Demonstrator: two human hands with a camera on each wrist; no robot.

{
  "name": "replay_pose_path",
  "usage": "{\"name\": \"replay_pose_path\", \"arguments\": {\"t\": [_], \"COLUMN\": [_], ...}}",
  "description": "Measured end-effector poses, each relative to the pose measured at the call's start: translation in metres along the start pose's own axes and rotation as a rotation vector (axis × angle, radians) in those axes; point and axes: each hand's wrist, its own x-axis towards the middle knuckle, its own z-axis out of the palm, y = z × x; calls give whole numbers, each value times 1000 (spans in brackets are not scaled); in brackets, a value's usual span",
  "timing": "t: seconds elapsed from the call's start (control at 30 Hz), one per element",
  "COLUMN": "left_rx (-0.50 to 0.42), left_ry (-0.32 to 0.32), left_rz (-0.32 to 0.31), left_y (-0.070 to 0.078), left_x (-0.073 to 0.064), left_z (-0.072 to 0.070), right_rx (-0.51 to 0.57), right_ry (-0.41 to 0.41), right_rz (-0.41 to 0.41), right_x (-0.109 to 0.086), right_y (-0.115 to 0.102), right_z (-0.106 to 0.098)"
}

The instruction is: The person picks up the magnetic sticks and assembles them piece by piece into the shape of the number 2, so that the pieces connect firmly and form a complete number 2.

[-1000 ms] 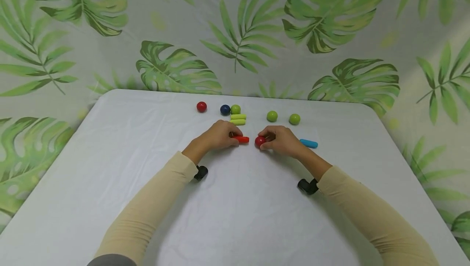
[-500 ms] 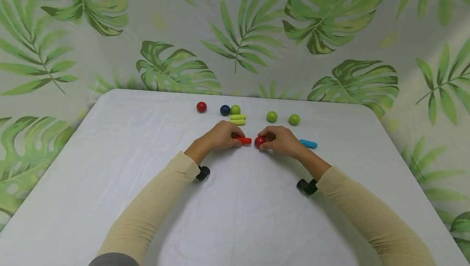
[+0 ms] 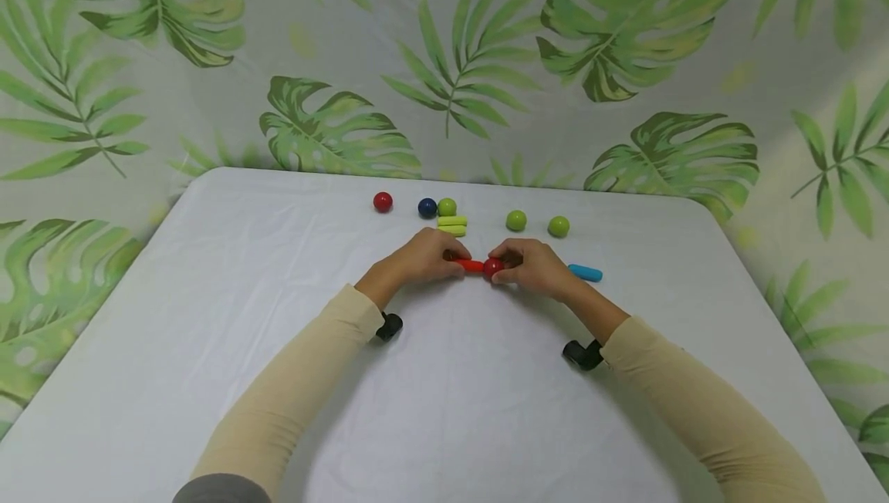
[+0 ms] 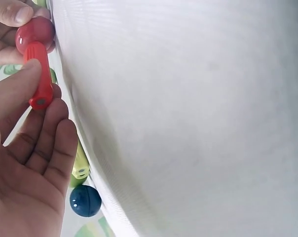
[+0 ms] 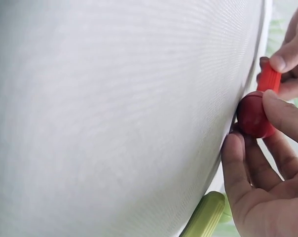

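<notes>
Near the middle of the table, my left hand [image 3: 425, 255] pinches a short red ribbed stick [image 3: 472, 265] between thumb and fingers. In the left wrist view the stick's near end [image 4: 40, 102] shows a small grey disc. My right hand [image 3: 536, 267] holds a shiny red ball [image 3: 492, 268] by thumb and fingertips. The stick's far end touches the ball, and the two lie in line, as the right wrist view of the ball [image 5: 254, 116] also shows. Part of the stick is hidden under the left fingers.
Behind the hands lie another red ball [image 3: 383, 202], a dark blue ball [image 3: 427, 208], several green balls [image 3: 516, 220] and two yellow-green sticks [image 3: 452, 226]. A blue stick [image 3: 586, 273] lies right of the right hand. A green stick [image 5: 205, 215] shows in the right wrist view.
My left hand has moved right with the red stick, closing the gap until its end meets the red ball. The right hand has stayed about where it was.
</notes>
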Motion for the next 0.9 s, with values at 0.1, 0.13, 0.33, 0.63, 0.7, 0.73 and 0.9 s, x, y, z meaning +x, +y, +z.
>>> {"name": "replay_pose_path", "arguments": {"t": [0.1,0.13,0.33,0.63,0.7,0.73,0.9], "left_rx": [-33,-42,-63,-76,-72,-71,-64], "left_ry": [-10,-11,-15,-16,-16,-15,-7], "left_rz": [0,-1,-4,-20,-27,-31,-34], "left_y": [-3,-4,-8,-5,-4,-4,-1], "left_x": [0,1,3,3,3,2,2], "left_z": [-1,-1,0,0,0,-1,0], "right_rx": [-5,-6,-16,-35,-37,-39,-45], "right_ry": [0,-2,-7,-3,-1,-1,5], "right_rz": [-6,-9,-15,-33,-40,-43,-44], "right_x": [0,0,1,2,1,1,0], "right_y": [0,0,1,1,1,0,-1], "right_z": [0,0,0,-1,-1,-1,-2]}}
